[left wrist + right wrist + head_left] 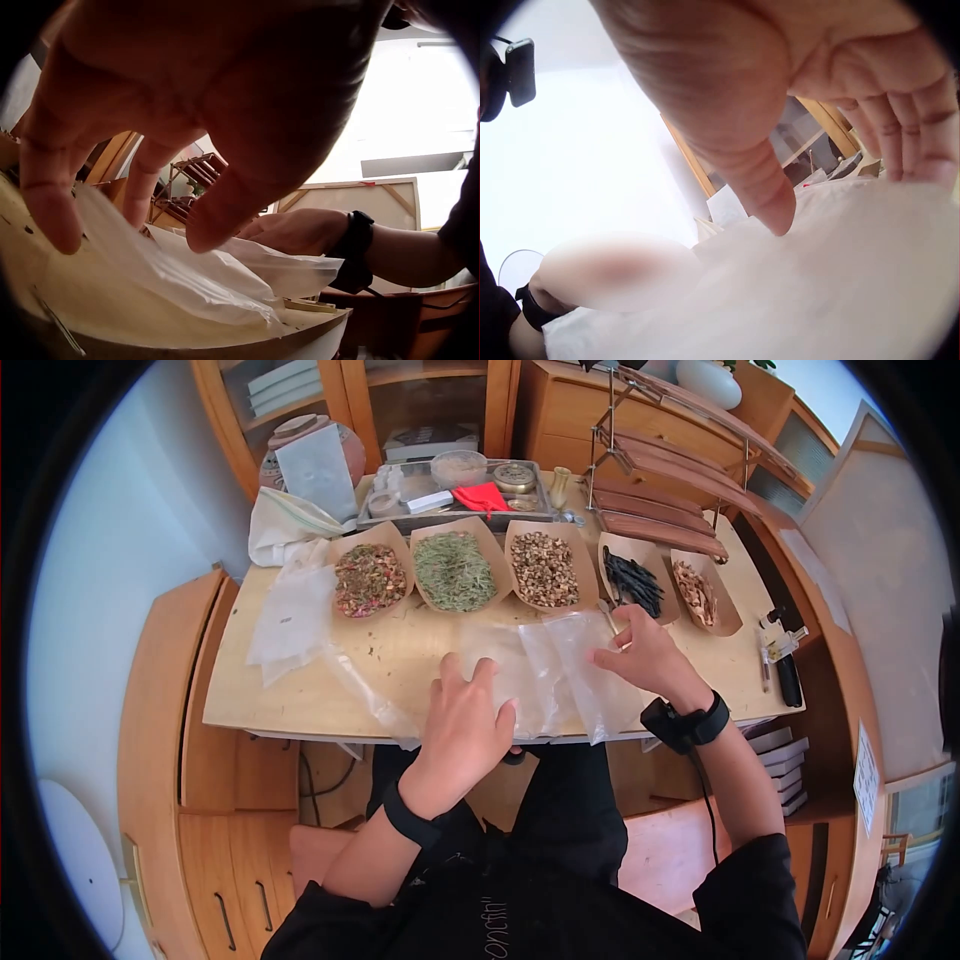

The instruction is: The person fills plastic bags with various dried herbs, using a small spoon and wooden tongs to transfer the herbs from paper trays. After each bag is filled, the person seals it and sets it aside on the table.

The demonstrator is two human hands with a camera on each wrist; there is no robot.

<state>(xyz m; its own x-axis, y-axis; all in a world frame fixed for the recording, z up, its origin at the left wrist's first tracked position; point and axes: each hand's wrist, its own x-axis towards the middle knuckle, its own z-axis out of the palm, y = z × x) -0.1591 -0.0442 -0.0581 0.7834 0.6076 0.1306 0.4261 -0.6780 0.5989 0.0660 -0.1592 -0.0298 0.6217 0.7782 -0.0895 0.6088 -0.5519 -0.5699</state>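
A translucent plastic bag [560, 670] lies creased near the table's front edge, between my two hands. My left hand [462, 718] is over its left side, fingers spread and slightly bent; in the left wrist view, the bag's edge [172, 274] rises between thumb and fingers. At the bag's right side is my right hand [652, 655], its thumb apart from its fingers. The right wrist view shows that thumb [772, 199] right at the white film [795, 277]. Just beyond the right fingertips stands a paper tray of black pod-like pieces [635, 582].
Paper trays of dried petals [370, 580], green herb [453, 570], brown chopped pieces [543, 568] and pale shavings [695, 595] line the table. More clear bags [290, 622] lie left. Behind are a glass-sided box [545, 480] and a wooden rack [660, 510]; small bottles [787, 645] lie right.
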